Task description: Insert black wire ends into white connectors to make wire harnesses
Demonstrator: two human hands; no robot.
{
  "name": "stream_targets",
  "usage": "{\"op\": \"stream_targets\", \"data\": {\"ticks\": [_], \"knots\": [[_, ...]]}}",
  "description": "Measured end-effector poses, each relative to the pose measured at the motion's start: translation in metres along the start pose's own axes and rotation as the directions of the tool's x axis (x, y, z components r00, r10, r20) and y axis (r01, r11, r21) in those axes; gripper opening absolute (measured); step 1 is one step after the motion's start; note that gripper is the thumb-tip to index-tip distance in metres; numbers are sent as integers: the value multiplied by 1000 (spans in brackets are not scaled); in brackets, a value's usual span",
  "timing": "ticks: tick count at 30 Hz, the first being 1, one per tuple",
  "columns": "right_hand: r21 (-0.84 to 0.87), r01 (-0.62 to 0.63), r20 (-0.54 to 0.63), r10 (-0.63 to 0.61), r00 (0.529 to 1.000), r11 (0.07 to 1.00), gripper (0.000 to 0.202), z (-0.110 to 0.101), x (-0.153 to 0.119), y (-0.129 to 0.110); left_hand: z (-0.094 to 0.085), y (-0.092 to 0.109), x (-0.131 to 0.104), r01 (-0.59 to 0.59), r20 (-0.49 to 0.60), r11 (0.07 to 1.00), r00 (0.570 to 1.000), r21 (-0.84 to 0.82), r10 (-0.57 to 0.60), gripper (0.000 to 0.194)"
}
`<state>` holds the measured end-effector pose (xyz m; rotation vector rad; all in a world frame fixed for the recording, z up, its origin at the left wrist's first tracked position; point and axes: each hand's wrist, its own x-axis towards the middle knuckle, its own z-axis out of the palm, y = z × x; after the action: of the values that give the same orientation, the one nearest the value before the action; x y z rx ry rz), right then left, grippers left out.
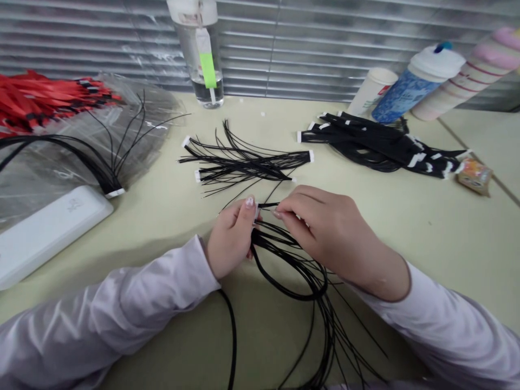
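Observation:
My left hand (233,234) is closed around a small white connector, whose edge shows beside the thumb. From it a bundle of thin black wires (298,260) runs right and loops down toward the front edge of the table. With thumb and forefinger pinched, my right hand (329,233) grips one thin black wire just to the right of the connector. The wire's tip is too small to make out. Behind both hands lies a small pile of black wire harnesses (252,161) with white connectors, touched by neither hand.
Black flat cables (377,143) are stacked at the back right, beside a small packet (474,176). A clear bottle (203,65), a paper cup (372,91) and a blue tumbler (410,89) stand along the blinds. On the left are a white case (52,230) and red cables (49,100) on plastic.

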<state>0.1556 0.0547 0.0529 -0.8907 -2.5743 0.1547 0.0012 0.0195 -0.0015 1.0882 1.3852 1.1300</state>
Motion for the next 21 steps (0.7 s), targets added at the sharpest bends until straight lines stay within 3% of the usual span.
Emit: {"op": "stream_targets", "data": {"ticks": [9,17,21], "knots": [[-4,21,74,-21,997,1000,23,0,-1,1,-1,0,0,-29,10,999,1000,15,28,41],[-191,272,156,-245,957,943,21,3,-3,5,-3,3,-1,-34,95,997,995,76,27,45],[-207,253,160,-223,962,945,20,2,0,6,-3,3,0,-26,98,996,995,87,17,43]]}}
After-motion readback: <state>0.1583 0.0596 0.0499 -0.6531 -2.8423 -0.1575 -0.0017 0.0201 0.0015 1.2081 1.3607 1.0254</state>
